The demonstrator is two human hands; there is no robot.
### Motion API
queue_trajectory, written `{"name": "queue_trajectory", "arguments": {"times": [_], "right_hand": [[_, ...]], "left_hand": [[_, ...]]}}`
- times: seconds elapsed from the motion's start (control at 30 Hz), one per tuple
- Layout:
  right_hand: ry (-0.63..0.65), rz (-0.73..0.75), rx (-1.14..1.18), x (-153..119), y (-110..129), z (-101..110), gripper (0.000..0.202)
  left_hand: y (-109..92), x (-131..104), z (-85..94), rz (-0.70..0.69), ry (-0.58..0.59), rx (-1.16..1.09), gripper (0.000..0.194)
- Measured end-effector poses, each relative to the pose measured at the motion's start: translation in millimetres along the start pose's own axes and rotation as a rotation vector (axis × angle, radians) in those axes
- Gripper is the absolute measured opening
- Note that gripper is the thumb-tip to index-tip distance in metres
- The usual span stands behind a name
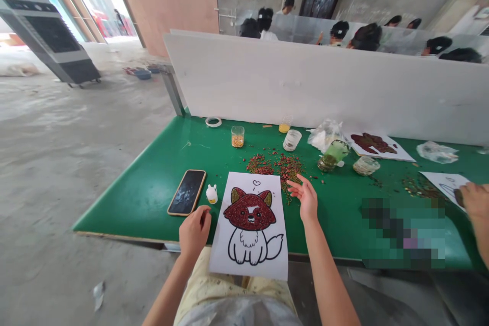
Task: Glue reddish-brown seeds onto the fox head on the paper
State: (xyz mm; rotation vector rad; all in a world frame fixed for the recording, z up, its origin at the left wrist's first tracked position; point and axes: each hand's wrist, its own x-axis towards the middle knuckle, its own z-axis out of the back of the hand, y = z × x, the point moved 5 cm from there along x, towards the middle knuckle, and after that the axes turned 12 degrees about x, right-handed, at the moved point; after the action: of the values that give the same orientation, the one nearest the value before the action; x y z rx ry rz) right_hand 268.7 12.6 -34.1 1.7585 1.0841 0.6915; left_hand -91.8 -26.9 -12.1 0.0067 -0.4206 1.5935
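A white sheet with a cartoon fox drawing (250,244) lies in front of me, its lower end hanging past the table edge over my lap. The fox's head is covered with dark red and greenish grains; the body and tail are bare outlines. Left of the sheet, my left hand (195,229) rests at the table edge with curled fingers, and nothing shows in it. My right hand (304,197) is right of the sheet, fingers apart, beside a scattered pile of red and green beans (290,165). A small white bottle (211,194) stands above my left hand, next to a phone (187,192).
Behind the beans stand a cup of orange kernels (237,137), a tipped clear cup (292,140) and a tilted green-tinted jar (334,155). A tape roll (213,121) lies near the white divider (305,81). At right, another person's hand (473,198) touches a second sheet (439,183).
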Motion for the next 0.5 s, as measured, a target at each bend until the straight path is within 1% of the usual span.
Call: {"name": "queue_trajectory", "arguments": {"times": [0.17, 0.3, 0.5], "right_hand": [[0.002, 0.002, 0.025, -2.5, 3.1, -2.7, 0.053], [-0.006, 0.038, -0.006, -4.0, 6.3, -4.4, 0.055], [-0.01, 0.056, -0.025, -4.4, 6.3, -3.7, 0.052]], "left_hand": [[0.5, -0.2, -0.4, -0.004, -0.014, -0.003, 0.022], [0.0, -0.3, 0.9, -0.014, -0.03, -0.004, 0.022], [0.3, -0.3, 1.1, -0.011, -0.029, -0.007, 0.021]]}}
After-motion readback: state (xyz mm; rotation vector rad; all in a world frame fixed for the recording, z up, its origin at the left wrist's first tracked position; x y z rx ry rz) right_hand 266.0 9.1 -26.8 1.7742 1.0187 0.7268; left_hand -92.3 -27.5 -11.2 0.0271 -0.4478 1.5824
